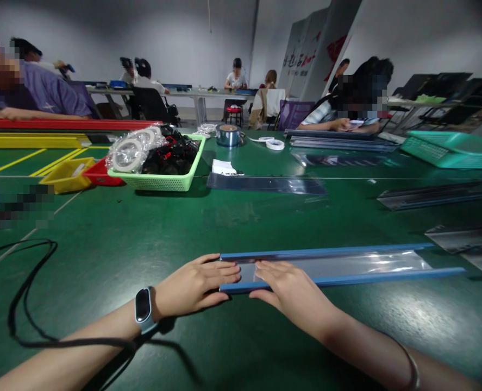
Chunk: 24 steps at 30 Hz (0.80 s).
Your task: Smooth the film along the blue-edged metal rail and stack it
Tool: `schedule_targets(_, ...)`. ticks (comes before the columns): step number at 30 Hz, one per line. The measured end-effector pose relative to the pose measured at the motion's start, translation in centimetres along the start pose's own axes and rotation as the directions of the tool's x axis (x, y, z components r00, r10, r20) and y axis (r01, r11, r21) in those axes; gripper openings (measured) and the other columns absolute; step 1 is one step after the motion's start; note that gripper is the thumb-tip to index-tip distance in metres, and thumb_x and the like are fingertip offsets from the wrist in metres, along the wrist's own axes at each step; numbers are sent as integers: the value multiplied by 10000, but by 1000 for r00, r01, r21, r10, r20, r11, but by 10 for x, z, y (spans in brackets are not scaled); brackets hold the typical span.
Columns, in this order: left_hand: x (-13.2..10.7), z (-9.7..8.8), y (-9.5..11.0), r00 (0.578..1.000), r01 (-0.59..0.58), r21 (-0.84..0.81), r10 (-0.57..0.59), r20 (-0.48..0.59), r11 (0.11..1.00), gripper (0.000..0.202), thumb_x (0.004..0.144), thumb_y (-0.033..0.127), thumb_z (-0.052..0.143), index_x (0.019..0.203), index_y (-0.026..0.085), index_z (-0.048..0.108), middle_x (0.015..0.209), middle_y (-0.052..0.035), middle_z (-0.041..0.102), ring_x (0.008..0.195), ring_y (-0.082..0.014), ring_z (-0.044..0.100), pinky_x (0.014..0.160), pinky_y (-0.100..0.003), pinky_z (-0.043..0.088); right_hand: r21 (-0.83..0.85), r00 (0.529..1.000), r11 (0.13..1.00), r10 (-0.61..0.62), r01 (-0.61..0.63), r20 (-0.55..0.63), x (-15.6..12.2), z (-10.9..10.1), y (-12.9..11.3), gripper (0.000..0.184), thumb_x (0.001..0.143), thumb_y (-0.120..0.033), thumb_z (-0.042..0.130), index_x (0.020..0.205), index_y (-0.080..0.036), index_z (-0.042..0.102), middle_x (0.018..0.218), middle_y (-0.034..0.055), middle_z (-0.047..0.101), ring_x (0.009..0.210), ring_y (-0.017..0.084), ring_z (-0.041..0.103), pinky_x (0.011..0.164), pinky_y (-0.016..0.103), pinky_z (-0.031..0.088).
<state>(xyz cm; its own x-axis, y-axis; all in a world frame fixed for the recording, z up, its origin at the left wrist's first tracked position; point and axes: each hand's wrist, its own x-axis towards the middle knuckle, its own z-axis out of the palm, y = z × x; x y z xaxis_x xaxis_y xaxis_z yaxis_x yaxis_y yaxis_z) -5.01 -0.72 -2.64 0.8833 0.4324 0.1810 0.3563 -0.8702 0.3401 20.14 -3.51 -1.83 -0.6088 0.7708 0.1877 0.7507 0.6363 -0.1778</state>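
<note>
Left hand [195, 285]: open, fingers stretched flat, tips touching the left end of the long blue-edged rail with a clear film strip [338, 265]; black-faced wristband [143, 307] on the wrist.
Right hand [289, 290]: open, palm down, fingers pressed flat on the rail's left end, just beside the left hand.
Rail position: flat on the dark green table [143, 239], running rightward from both hands.
Near left: looped black cord [29, 304], passing under the left forearm, apart from the rail.
Beyond, left: lime-green plastic basket [163, 182] holding bagged white tape rolls [130, 152] and black parts; yellow tray [67, 175] and red tray [100, 172] beside it.
Beyond, centre: flat clear film sheet [265, 183]; shiny silver tape roll [228, 134].
Right: further film-covered strips [436, 195], well apart from the rail; teal mesh basket [448, 149].
Background: seated people at far tables.
</note>
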Motion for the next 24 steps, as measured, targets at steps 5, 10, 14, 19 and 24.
schedule_targets(5, 0, -1, 0, 999, 16, 18, -17, 36, 1000, 482, 932, 348, 428, 1392, 256, 315, 1332, -21, 502, 1285, -173, 396, 1104, -396, 251, -15, 1000, 1000, -13, 13, -27, -1, 0, 0, 398, 749, -356, 695, 1051, -99, 661, 1072, 134, 672, 971, 273, 636, 865, 408, 509)
schedule_targets(10, -1, 0, 0, 1000, 5, 15, -5, 21, 1000, 480, 932, 348, 429, 1390, 252, 323, 1329, -33, 505, 1281, -178, 402, 1099, -390, 260, -21, 998, 999, -40, 39, -45, -1, 0, 1, 377, 743, -351, 703, 1032, -112, 668, 1070, 131, 673, 966, 263, 641, 857, 383, 508)
schedule_targets(14, -3, 1, 0, 1000, -4, 18, 4, 2, 1000, 476, 931, 350, 431, 1385, 247, 332, 1322, -37, 513, 1277, -178, 407, 1097, -391, 259, -4, 997, 998, -57, 57, -50, 0, -4, 3, 336, 730, -347, 716, 993, -142, 680, 1043, 105, 687, 966, 252, 640, 859, 365, 502)
schedule_targets(19, -2, -1, 2, 1000, -2, 45, 1, 23, 999, 463, 935, 365, 422, 1375, 238, 352, 1340, -35, 492, 1286, -180, 395, 1099, -384, 252, 15, 988, 988, -154, 154, -18, 3, -11, 9, 277, 784, -375, 660, 970, -172, 686, 1017, 88, 694, 962, 240, 637, 872, 373, 490)
schedule_targets(24, -2, -4, 1, 999, -28, 48, 27, 20, 998, 470, 933, 368, 428, 1380, 248, 348, 1336, -35, 495, 1264, -177, 425, 1084, -358, 283, 132, 966, 961, -251, 242, 56, 9, -14, 12, 331, 851, -320, 585, 1153, -189, 613, 1195, 66, 621, 1117, 194, 563, 986, 327, 425)
